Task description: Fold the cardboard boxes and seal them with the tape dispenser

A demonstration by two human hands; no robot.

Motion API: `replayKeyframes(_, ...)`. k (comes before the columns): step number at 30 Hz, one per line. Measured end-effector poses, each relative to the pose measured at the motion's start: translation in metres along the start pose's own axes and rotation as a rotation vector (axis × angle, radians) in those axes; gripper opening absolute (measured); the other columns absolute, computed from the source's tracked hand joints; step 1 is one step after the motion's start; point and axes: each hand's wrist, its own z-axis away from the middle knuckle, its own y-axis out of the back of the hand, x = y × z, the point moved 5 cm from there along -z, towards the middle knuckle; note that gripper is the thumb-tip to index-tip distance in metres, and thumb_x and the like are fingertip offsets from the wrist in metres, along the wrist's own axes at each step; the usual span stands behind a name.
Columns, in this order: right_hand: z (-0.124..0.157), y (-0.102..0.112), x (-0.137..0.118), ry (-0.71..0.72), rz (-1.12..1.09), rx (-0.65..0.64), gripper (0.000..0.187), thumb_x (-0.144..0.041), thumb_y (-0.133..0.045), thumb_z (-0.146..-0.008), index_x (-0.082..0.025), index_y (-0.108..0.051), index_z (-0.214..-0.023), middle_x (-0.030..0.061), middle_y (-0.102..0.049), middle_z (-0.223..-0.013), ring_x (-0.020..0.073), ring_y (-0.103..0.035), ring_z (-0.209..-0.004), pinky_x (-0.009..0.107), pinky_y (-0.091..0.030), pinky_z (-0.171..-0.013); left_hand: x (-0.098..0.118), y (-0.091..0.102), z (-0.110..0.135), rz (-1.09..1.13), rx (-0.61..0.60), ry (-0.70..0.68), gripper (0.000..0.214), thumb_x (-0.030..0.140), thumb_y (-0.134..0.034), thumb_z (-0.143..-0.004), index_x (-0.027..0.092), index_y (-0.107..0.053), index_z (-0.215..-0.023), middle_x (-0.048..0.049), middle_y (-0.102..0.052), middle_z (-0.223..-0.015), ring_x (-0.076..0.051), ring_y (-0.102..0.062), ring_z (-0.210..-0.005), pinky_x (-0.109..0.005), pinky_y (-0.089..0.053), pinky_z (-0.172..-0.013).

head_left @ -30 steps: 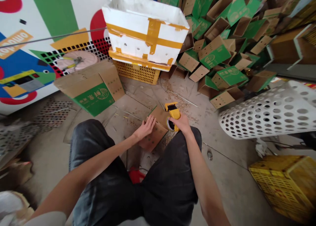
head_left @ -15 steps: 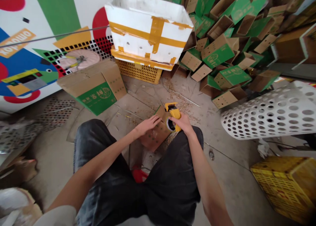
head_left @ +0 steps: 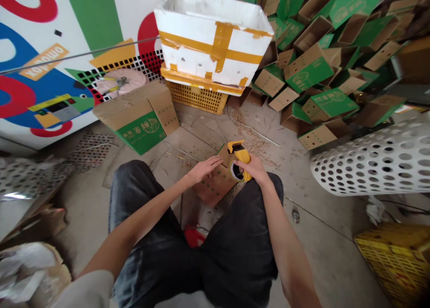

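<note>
Between my knees stands a brown cardboard box [head_left: 215,187] with small holes in its side and a bit of green at its far edge. My left hand [head_left: 205,169] lies on top of the box, fingers stretched out toward its flap seam. In my right hand [head_left: 255,168] is a yellow tape dispenser [head_left: 240,153], its fingers wrapped round the body. The dispenser's head points up and to the left, and a roll of tape shows on its left side. It is beside the box's right edge; whether it touches the box I cannot tell.
A closed green-and-brown carton [head_left: 144,124] stands ahead on the left. Behind it are a white foam box [head_left: 211,39] on a yellow crate [head_left: 198,97]. Many small cartons [head_left: 309,75] are piled at the back right. A perforated white panel [head_left: 372,160] and a yellow basket [head_left: 396,258] are at the right.
The whole view has shifted slightly as my head turned left. My left hand remains on the box, and my right hand still holds the tape dispenser, its head tipped a little more leftward.
</note>
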Motion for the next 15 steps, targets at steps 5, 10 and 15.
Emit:
replayKeyframes(5, 0.002, 0.002, -0.002, 0.03, -0.082, 0.015, 0.035, -0.037, -0.08, -0.067, -0.018, -0.06, -0.089, -0.003, -0.061, -0.06, 0.0142, -0.056, -0.051, 0.025, -0.044, -0.049, -0.007, -0.004, -0.005, -0.139, -0.036, 0.073, 0.078, 0.007, -0.051, -0.087, 0.019, -0.025, -0.16, -0.0157, -0.037, -0.162, -0.023, -0.022, -0.156, -0.043, -0.042, -0.113)
replayKeyframes(10, 0.0, 0.003, 0.001, 0.035, -0.023, 0.081, 0.035, -0.035, -0.077, -0.068, -0.017, -0.064, -0.095, -0.0009, -0.065, -0.065, 0.0153, -0.059, -0.055, 0.027, -0.048, -0.055, -0.014, -0.008, -0.002, -0.145, 0.026, 0.109, 0.075, 0.016, -0.054, -0.092, 0.022, -0.024, -0.16, -0.0163, -0.037, -0.161, -0.026, -0.023, -0.155, -0.045, -0.037, -0.116)
replayKeyframes(15, -0.006, 0.005, 0.003, 0.048, 0.121, 0.192, 0.037, -0.035, -0.075, -0.069, -0.017, -0.067, -0.101, 0.0026, -0.07, -0.075, 0.0187, -0.066, -0.068, 0.029, -0.052, -0.066, -0.016, -0.018, 0.007, -0.154, 0.165, 0.253, 0.051, 0.024, -0.06, -0.094, 0.01, -0.047, -0.141, -0.0249, -0.048, -0.146, -0.034, -0.046, -0.139, -0.049, -0.041, -0.111)
